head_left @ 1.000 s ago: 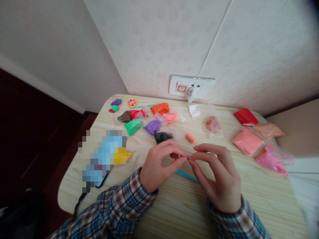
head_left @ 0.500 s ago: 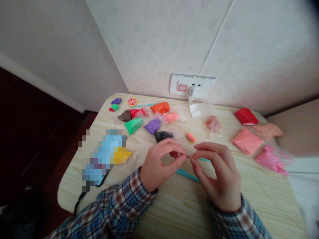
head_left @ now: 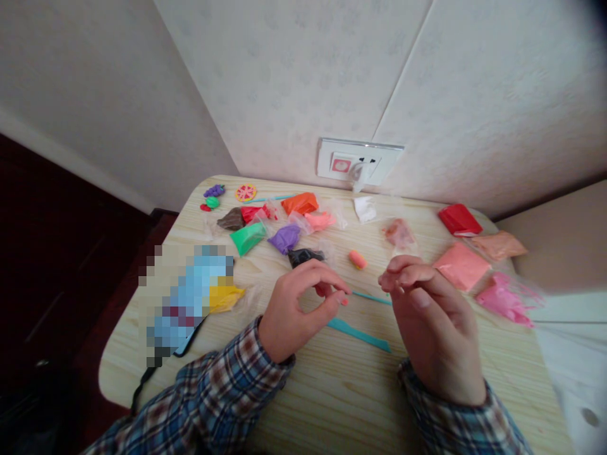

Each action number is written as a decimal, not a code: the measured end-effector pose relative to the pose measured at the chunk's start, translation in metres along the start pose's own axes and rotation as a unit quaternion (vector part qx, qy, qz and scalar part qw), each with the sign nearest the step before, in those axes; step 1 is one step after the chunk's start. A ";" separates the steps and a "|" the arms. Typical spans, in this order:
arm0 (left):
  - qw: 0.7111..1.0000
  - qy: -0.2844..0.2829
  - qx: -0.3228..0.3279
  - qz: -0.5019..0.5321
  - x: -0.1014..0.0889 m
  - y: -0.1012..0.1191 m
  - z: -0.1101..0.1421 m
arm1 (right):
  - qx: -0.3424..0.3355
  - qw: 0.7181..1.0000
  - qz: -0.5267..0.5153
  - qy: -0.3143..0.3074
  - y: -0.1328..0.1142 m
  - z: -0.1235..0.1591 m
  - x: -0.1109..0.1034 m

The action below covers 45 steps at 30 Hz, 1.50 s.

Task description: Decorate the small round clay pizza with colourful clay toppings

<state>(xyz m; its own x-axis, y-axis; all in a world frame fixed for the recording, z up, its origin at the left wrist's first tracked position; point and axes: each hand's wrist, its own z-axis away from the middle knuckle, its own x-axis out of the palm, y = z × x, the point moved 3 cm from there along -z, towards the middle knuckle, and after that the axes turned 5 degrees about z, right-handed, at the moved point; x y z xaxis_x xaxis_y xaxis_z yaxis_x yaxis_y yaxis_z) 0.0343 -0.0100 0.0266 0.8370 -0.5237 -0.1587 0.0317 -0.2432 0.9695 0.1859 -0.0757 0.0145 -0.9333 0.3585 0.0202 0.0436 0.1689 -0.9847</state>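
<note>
My left hand is over the middle of the table, thumb and forefinger curved into a ring. At its thumb tip sits a tiny piece of pink clay. My right hand is raised to the right, a gap away from the left, with fingers bent and drawn together; whether anything is between them I cannot make out. Below and between the hands lie a flat turquoise clay tool and a thin turquoise stick. A small pink-orange roll of clay lies just beyond them.
Bags of clay lie around: black, purple, green, yellow, pink and others. Small clay fruits, including purple grapes, are at the back left. A pixelated blue object lies left. A wall socket is behind.
My hands have come apart. The right one has moved right and slightly up, its fingers curling in; the left keeps its ring shape, with pink clay now visible at the thumb tip.
</note>
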 end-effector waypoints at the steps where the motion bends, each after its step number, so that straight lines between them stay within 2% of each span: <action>1: 1.000 0.000 0.001 -0.003 0.000 0.000 0.000 | 0.005 1.000 -0.012 -0.002 0.000 0.000 0.000; 5: 1.000 -0.001 0.003 -0.028 0.000 -0.002 0.000 | 0.022 0.999 -0.042 -0.013 0.000 -0.001 0.002; 14: 0.980 -0.037 0.026 -0.192 -0.001 -0.009 0.000 | 0.009 0.999 0.007 -0.047 0.000 -0.003 0.002; 20: 0.974 -0.061 0.015 -0.216 0.000 -0.013 0.001 | 0.017 0.998 -0.010 -0.057 0.002 -0.002 0.001; 27: 0.970 -0.063 0.024 -0.232 0.001 -0.013 0.001 | 0.024 0.997 -0.028 -0.063 0.002 -0.003 0.003; 32: 0.976 -0.048 0.029 -0.213 0.000 -0.009 0.001 | 0.039 0.998 -0.020 -0.054 0.003 -0.003 0.002; 39: 0.970 0.041 0.069 -0.230 -0.015 -0.002 -0.010 | 0.081 0.996 0.016 -0.038 0.007 -0.004 0.003; 45: 0.972 0.051 0.089 -0.210 -0.015 0.003 -0.019 | 0.090 0.996 0.019 -0.022 0.007 -0.006 0.001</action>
<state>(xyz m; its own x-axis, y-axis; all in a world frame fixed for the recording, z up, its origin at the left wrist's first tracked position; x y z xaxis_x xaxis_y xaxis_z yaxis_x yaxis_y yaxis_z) 0.0322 0.0122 0.0349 0.8211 -0.2659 -0.5050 0.2944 -0.5607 0.7739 0.1878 -0.0689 0.0087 -0.9473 0.3197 -0.0211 0.0183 -0.0119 -0.9998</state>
